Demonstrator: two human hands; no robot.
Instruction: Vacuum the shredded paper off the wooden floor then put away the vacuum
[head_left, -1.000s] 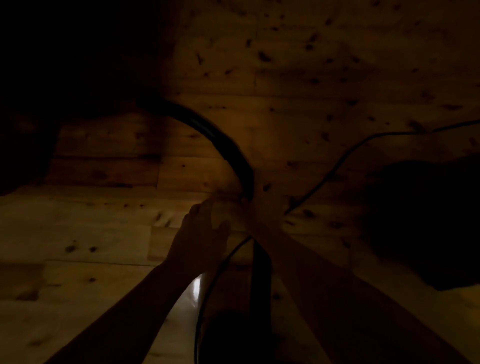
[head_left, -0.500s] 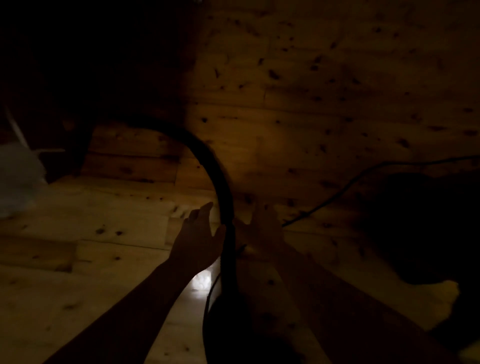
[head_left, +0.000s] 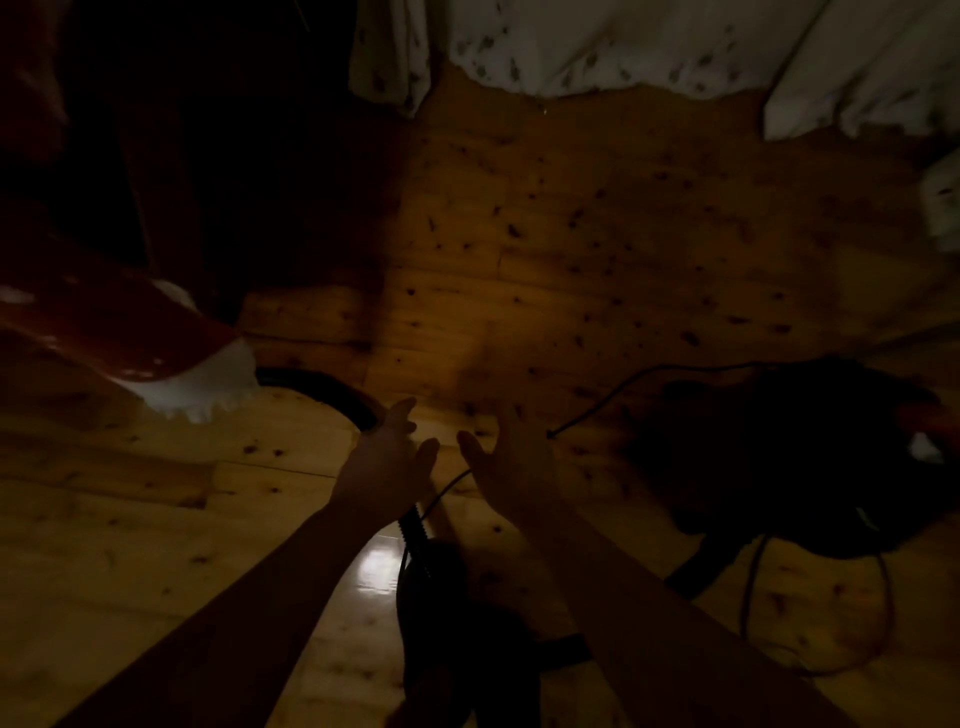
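While my left hand (head_left: 387, 462) and right hand (head_left: 511, 462) hover open, apart, gripping nothing, the hose (head_left: 332, 391) curves across the floor (head_left: 623, 234) under them. In this gloom I might grab the cord (head_left: 618, 387) instead and yank the vacuum (head_left: 779, 457) over.

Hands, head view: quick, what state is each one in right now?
Left hand: open, fingers straight, over the black hose; whether it touches it cannot be told.
Right hand: open, fingers spread, holding nothing.
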